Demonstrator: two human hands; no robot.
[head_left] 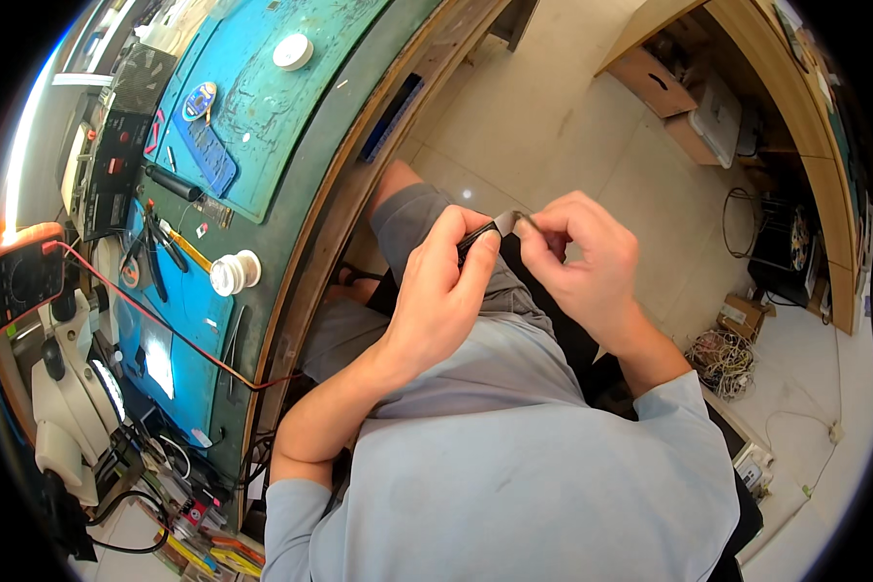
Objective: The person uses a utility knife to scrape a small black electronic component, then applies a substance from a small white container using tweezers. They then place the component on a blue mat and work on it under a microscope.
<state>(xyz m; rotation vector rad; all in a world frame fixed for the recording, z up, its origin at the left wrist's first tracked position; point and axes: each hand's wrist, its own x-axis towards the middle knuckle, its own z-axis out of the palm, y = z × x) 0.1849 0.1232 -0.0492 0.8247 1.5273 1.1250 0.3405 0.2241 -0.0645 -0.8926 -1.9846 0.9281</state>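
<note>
Above my lap, both hands meet out in front of my body, to the right of the workbench. My left hand (pixel 436 291) is closed around a slim dark piece with a flat silvery metal end (pixel 504 223), thumb and fingers pressed on its sides. Its exact kind is too small to tell. Close beside it, my right hand (pixel 587 252) pinches thumb and forefinger together at the tip of that metal end. Something small and dark shows at the fingertips there, but I cannot make out what it is.
On the workbench at left lie a blue-green mat (pixel 262 107), a white solder spool (pixel 235 274), black-handled pliers (pixel 155 254), a round white tin (pixel 293 51) and a microscope (pixel 73 398). A red cable (pixel 155 315) crosses the bench. Tangled wires (pixel 721 364) lie on the floor at right.
</note>
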